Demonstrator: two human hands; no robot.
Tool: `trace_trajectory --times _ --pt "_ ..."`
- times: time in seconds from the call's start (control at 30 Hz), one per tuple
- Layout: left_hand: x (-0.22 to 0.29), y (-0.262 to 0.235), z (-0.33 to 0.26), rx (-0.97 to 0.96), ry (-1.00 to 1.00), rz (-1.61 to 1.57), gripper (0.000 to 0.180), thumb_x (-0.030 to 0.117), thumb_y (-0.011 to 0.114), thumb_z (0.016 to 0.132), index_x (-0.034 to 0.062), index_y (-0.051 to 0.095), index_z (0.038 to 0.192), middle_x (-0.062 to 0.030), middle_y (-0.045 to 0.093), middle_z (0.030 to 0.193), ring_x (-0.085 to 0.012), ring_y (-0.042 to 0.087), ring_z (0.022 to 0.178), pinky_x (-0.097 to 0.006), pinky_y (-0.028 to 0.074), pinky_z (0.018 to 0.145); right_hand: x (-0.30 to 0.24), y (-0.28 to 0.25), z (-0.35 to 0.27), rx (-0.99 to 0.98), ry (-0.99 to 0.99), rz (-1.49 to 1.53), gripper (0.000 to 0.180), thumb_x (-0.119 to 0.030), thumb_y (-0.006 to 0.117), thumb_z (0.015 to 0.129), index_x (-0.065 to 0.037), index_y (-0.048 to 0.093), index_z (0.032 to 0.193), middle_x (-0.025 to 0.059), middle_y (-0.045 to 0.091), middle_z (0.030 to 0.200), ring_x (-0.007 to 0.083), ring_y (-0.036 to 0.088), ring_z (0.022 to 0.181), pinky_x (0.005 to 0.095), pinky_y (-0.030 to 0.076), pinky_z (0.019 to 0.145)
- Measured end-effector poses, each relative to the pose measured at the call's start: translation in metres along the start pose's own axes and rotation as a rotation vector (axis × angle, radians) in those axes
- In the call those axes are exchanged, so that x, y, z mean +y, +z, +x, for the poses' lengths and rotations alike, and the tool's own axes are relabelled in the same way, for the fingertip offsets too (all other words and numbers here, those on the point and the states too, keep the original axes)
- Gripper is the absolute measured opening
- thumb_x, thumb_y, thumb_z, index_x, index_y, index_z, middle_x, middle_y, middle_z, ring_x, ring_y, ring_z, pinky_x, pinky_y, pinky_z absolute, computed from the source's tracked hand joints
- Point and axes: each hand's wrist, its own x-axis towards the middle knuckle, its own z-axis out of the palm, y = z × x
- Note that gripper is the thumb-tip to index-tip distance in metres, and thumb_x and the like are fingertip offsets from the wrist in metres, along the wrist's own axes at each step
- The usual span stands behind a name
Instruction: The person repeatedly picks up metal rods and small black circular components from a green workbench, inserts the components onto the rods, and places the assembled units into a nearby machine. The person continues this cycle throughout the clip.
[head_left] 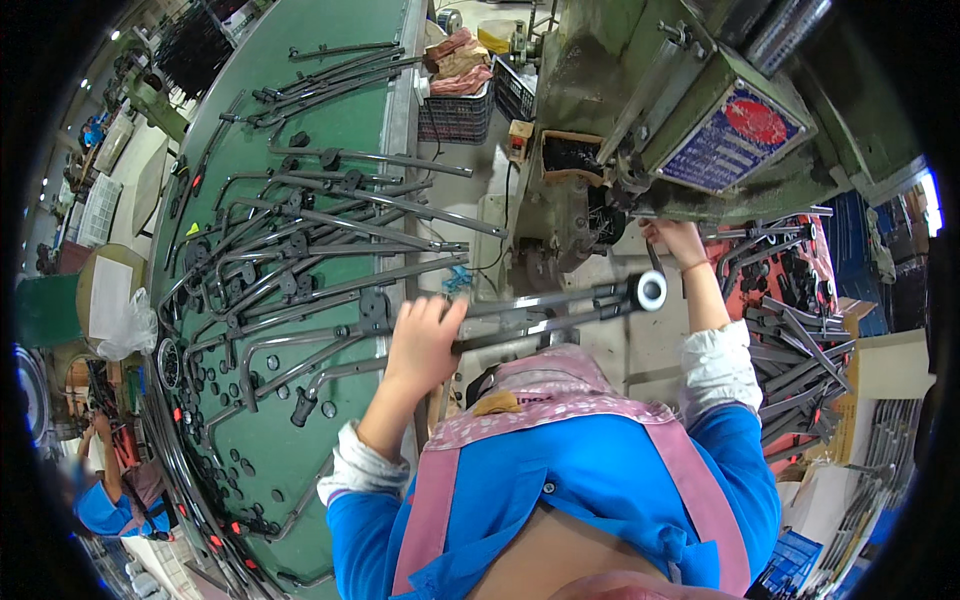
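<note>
At far left, beyond the table: one co-worker [115, 508], wearing blue.
On the green table [300, 515]: bent dark metal tubes [390, 206], lying in an overlapping pile; small black caps [276, 363], lying loose nearer the lower edge.
Left hand [425, 340], slightly blurred: fingers curling together around the tubular piece [560, 298].
Tubular piece, two dark bars: spanning from the left hand toward the machine side, passing above the apron [600, 412], meeting at a pale-centred round end [651, 290]; leftward, overlapping other tubes, full extent impossible to tell. Handling, by judgement: probably stiff, moderately heavy, hardly fragile, perhaps sliding on its glossy surface. Best hold: closing around both bars near mid-length, with a second hand steadying the round end.
Apron, pink: showing a few dark letters at the bib, partly folding away.
Right hand [680, 242]: reaching beside the green machine [600, 85], fingers bending inward near a slim dark part [655, 265]; pinching or merely touching, impossible to tell.
Machine plate [690, 160], blue: bearing a red oval and rows of pale lettering.
At far right: dark flat bars [795, 370], lying stacked.
</note>
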Motion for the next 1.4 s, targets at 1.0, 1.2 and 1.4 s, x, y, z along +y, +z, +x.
trace_trajectory --times 1.0,1.2,1.4 --pt "0.064 0.03 -0.015 -0.212 -0.159 -0.138 0.068 0.013 0.079 0.059 0.0106 0.054 0.121 -0.01 0.057 0.1 -0.0302 0.055 0.098 -0.041 0.04 0.085 -0.009 0.081 0.218 0.087 -0.74 -0.925 0.019 -0.022 0.07 0.086 -0.004 0.065 0.088 0.0144 0.059 0.08 0.0337 0.057 0.073 0.0488 0.048 0.068" --pt "0.062 0.03 -0.017 -0.184 -0.101 -0.121 0.068 0.015 0.079 0.06 0.0101 0.055 0.123 -0.0097 0.057 0.098 -0.0296 0.055 0.097 -0.041 0.042 0.085 0.034 0.072 0.266 0.246 -0.717 -1.036 0.018 -0.018 0.06 0.092 0.0 0.059 0.09 0.0188 0.059 0.085 0.038 0.057 0.076 0.0495 0.047 0.069" --pt "0.069 0.025 -0.034 -0.164 -0.159 -0.08 0.067 0.014 0.079 0.059 0.0099 0.055 0.122 -0.0095 0.057 0.096 -0.0291 0.056 0.097 -0.041 0.042 0.084 0.004 0.093 0.243 0.191 -0.782 -0.959 0.011 -0.011 0.062 0.083 -0.002 0.063 0.089 0.0185 0.064 0.079 0.0376 0.061 0.073 0.0483 0.05 0.067"
